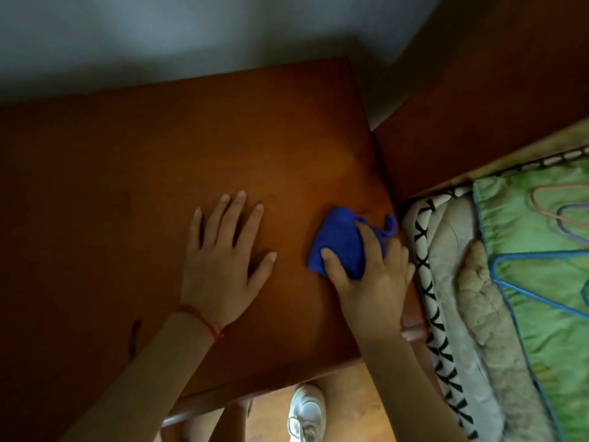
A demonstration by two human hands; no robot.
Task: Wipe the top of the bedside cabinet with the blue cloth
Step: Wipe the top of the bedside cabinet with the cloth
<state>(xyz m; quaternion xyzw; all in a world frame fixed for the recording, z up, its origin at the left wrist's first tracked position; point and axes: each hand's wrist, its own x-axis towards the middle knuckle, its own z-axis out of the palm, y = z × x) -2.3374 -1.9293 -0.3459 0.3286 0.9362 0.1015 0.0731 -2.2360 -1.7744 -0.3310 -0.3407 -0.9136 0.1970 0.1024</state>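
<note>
- The right hand (373, 275) is curled over the blue cloth (342, 242), thumb and forefinger pressing into the bunched fabric; the remaining fingers are tucked behind the cloth and hard to make out.
- The cloth lies crumpled under and ahead of that hand, touching the bedside cabinet top (159, 161) close to its right edge. A small twisted tail of cloth pokes out beyond the fingers toward the edge.
- The left hand (223, 253) lies flat on the wood, well to the left of the cloth, fingers spread and holding nothing. A thin red string (204, 320) circles its wrist.
- Just beyond the right hand, past the cabinet edge, a mattress (459, 282) with black cross-stitched piping is cut off by the picture's border; a green quilt (541, 244) covers part of it.
- Below both forearms, a white shoe (307, 413) shows on the floor, partly hidden by the cabinet's front edge.
- The cabinet's left part is dim and runs out of view.
</note>
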